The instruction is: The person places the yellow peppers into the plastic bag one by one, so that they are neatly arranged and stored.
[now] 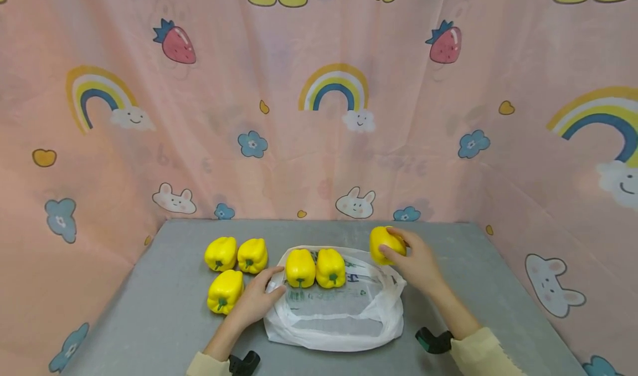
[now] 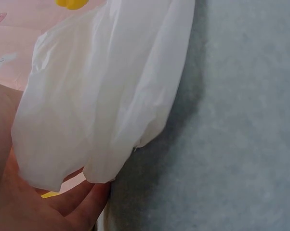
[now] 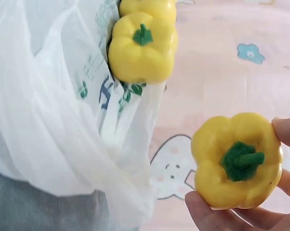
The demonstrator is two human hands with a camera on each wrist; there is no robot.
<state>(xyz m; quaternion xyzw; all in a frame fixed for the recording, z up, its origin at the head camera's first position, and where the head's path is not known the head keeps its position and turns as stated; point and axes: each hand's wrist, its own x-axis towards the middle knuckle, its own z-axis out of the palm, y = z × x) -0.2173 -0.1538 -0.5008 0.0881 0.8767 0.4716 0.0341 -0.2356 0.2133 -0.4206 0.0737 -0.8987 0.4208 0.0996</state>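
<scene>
This looks like a small play-like corner set up for filming, not a real kitchen or shop. A grey desk (image 1: 149, 309) sits in the middle. Behind the desk and on both sides of it hangs a pink cloth (image 1: 319, 143) like a curtain. The cloth has rainbows, strawberries, bunnies, blue flowers and smiling clouds on it, like a child's room. It hides everything around the desk, so no walls or furniture show. On the desk lie yellow toy-like peppers (image 1: 236, 255) and a thin white shopping bag (image 1: 339, 320). Small cameras are strapped to both wrists near the front of the desk.
</scene>
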